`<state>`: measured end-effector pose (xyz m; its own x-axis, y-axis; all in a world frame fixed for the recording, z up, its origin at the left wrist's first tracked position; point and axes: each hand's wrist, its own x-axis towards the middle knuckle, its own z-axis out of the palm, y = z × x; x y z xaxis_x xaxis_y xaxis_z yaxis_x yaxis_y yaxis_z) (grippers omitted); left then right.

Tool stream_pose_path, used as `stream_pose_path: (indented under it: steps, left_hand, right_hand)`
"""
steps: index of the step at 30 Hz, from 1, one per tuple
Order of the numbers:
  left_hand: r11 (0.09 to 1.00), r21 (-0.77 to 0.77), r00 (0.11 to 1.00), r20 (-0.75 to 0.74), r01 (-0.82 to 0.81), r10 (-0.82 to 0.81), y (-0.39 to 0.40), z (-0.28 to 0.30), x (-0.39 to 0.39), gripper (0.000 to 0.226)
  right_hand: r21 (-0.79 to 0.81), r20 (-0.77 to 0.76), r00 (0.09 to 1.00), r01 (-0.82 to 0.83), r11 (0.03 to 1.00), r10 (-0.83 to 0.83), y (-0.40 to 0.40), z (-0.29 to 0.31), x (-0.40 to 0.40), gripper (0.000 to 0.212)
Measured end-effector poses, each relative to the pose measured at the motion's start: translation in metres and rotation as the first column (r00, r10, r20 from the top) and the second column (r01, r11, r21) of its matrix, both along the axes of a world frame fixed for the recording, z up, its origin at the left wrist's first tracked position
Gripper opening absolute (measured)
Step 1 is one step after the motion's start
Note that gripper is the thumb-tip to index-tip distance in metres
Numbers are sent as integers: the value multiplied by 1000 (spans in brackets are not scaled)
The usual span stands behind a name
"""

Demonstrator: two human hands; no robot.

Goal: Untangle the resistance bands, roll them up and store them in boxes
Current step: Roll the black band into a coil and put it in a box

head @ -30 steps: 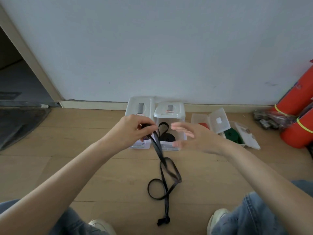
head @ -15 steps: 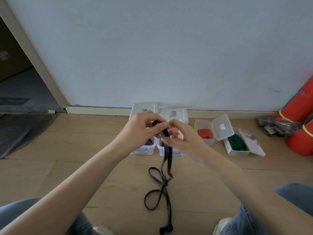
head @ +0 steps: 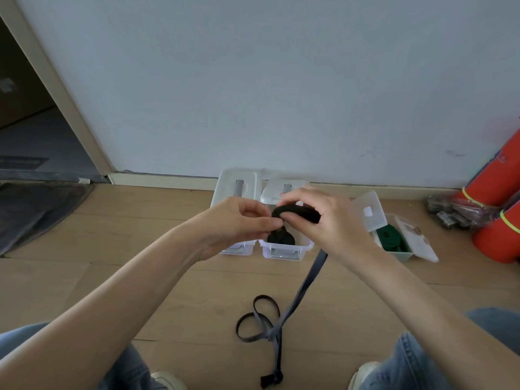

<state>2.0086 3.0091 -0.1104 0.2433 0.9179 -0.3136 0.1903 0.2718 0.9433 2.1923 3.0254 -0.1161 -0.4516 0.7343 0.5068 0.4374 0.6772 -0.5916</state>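
At centre frame the left hand pinches the start of the black resistance band; just right of it the right hand grips the rolled part above the open middle box. The tail trails down to a twisted loop and knot on the floor. That tangle could likely snag and loosen the roll.

Left hand and right hand together, fingers pinching.
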Motion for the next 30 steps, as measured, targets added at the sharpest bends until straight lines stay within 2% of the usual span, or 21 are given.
stream_pose_path:
  steps: [3,5,7,8,12,13,14,16,17,19,20,22,24,27,30]
  left_hand:
    - [999,-22,991,130,33,-30,-1,1,1,30]
    - [1000,-24,990,142,1,2,2,1,-3,24]
    - [996,-58,983,166,-67,75,5,-4,-6,20]
    - [994,-75,979,184,-77,90,6,-6,-7,18]
    - [992,-124,965,255,-36,67,6,-9,-9,26]
    - [993,-114,972,232,0,26,5,-8,-11,26]
    - [996,-80,989,142,50,-38,4,-7,-13,24]
    - [988,-5,979,-127,157,-156,0,-4,-13,17]
    - [980,8,960,-204,199,-193,-2,-4,-10,15]
    - [970,26,935,-272,243,-227,-5,-4,-5,14]
    - [970,52,930,-300,239,-213,-6,-4,-2,12]
    - [974,144,939,-320,175,-122,-5,-4,-1,7]
    - [979,201,974,-224,32,14,-4,-5,-2,8]
    - [971,174,984,-36,-164,173,-4,-6,2,12]
    - [965,74,962,124,-253,243,-5,-5,8,10]
  right_hand:
    - [54,4,999,42,998,-42,-2,2,-2,7]
    - [-89,-10,1000,15,996,-16,-1,3,-1,15]
    - [-259,-16,998,-62,964,60,-2,2,-2,31]
    - [-279,-20,998,-65,958,62,-3,0,-3,36]
    - [-260,-137,989,15,966,-52,-6,0,-3,25]
    - [-240,-113,993,5,971,-33,-5,1,-2,21]
    - [-210,-51,999,-21,977,11,-5,2,0,18]
    - [-149,131,983,-110,983,130,-4,1,0,22]
    - [-137,219,960,-149,979,176,-4,0,0,25]
    - [-143,332,921,-164,976,203,-5,-2,-3,28]
    - [-152,337,922,-144,978,189,-6,-2,-3,28]
    - [-215,224,965,-85,973,134,-5,-1,-2,28]
    - [-407,-5,1000,-30,913,31,-2,1,0,29]
    - [-614,-229,963,-31,788,-140,-1,3,1,28]
    - [-650,-305,941,-92,754,-148,-7,-1,-5,27]
